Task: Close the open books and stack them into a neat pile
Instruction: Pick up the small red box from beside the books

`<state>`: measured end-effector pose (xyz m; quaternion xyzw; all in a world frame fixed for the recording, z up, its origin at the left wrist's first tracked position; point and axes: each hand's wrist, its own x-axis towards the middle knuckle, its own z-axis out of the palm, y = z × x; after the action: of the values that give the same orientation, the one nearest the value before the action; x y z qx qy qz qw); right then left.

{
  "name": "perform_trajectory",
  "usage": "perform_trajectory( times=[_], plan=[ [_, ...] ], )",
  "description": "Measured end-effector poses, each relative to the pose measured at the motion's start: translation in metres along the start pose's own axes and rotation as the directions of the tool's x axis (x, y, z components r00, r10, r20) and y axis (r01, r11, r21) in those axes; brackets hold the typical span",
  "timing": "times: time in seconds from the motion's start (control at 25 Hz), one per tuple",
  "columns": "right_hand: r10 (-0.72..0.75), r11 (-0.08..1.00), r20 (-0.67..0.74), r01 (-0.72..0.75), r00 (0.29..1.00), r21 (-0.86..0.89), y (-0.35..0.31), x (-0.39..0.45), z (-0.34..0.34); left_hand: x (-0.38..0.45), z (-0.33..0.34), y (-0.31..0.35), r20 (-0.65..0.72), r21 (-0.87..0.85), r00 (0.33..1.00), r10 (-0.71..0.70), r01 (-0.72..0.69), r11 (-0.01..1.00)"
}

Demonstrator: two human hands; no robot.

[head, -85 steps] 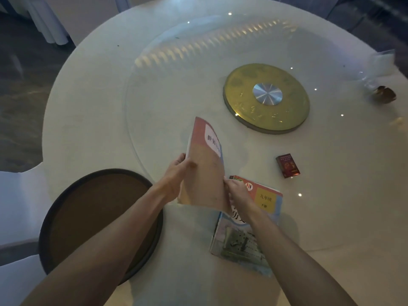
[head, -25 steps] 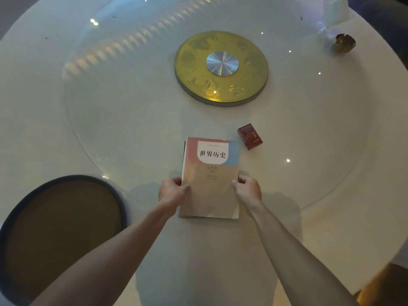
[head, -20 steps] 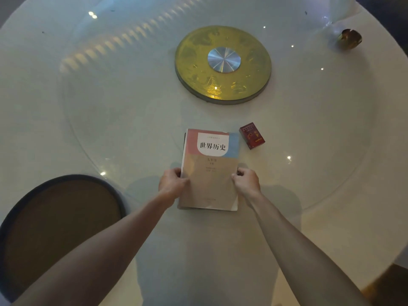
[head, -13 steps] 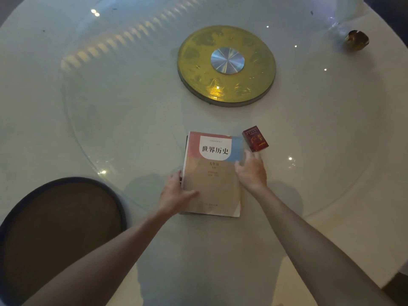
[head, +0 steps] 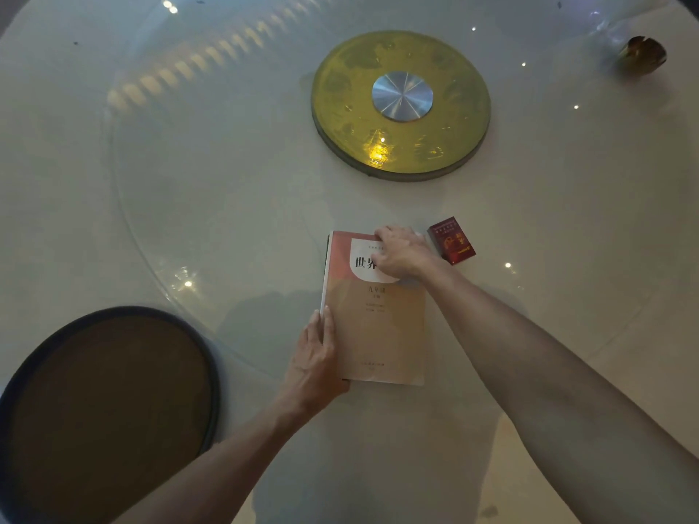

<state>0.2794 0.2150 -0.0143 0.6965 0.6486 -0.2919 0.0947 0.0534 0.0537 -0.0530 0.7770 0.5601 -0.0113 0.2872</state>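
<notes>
Now closed book lies under flat right hand, left hand flat alongside.

A closed book lay flat on the round white worktop, a second book's edge showing beneath it. The left hand pressed along its near left edge while the right hand rested flat on its far right corner, beside a small red box.

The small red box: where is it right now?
In the head view, the small red box lies on the table just right of the books' far corner, beside the right hand.
</notes>
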Motion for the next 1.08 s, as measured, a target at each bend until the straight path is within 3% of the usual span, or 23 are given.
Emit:
perform_trajectory(
  times=[0.16, 0.28, 0.36, 0.48, 0.56, 0.72, 0.88, 1.08],
  plan=[
    [-0.039, 0.997, -0.033, 0.041, 0.999, 0.061, 0.009, -0.005, -0.003, 0.002, -0.004, 0.001, -0.053, 0.012, 0.998, 0.019, -0.018, 1.0],
    [0.048, 0.979, -0.299, 0.015, 0.953, 0.203, 0.034, -0.013, -0.006, 0.012, -0.034, 0.02, 0.022, 0.097, 0.999, 0.041, -0.043, 0.994],
    [0.223, 0.966, -0.437, -0.137, 0.871, 0.221, 0.058, -0.019, -0.007, 0.031, -0.059, 0.044, 0.023, -0.002, 0.999, 0.029, -0.029, 1.0],
    [0.445, 0.895, -0.355, -0.392, 0.822, 0.214, 0.091, -0.03, 0.0, 0.068, -0.078, 0.077, 0.004, -0.29, 1.0, -0.007, 0.007, 0.957],
    [0.475, 0.878, -0.269, -0.432, 0.838, 0.204, 0.105, -0.037, 0.005, 0.088, -0.077, 0.089, 0.025, -0.383, 0.999, -0.042, 0.048, 0.923],
    [0.434, 0.888, -0.247, -0.366, 0.866, 0.277, 0.119, -0.052, 0.008, 0.112, -0.071, 0.105, 0.07, -0.472, 0.992, -0.1, 0.122, 0.873],
    [0.338, 0.901, -0.378, -0.18, 0.862, 0.395, 0.114, -0.073, -0.002, 0.119, -0.075, 0.115, 0.094, -0.622, 0.983, -0.161, 0.184, 0.761],
    [-0.046, 0.917, -0.27, 0.148, 0.962, 0.37, 0.08, -0.095, -0.024, 0.11, -0.093, 0.113, 0.087, -0.805, 0.971, -0.225, 0.201, 0.558]
  ],
)
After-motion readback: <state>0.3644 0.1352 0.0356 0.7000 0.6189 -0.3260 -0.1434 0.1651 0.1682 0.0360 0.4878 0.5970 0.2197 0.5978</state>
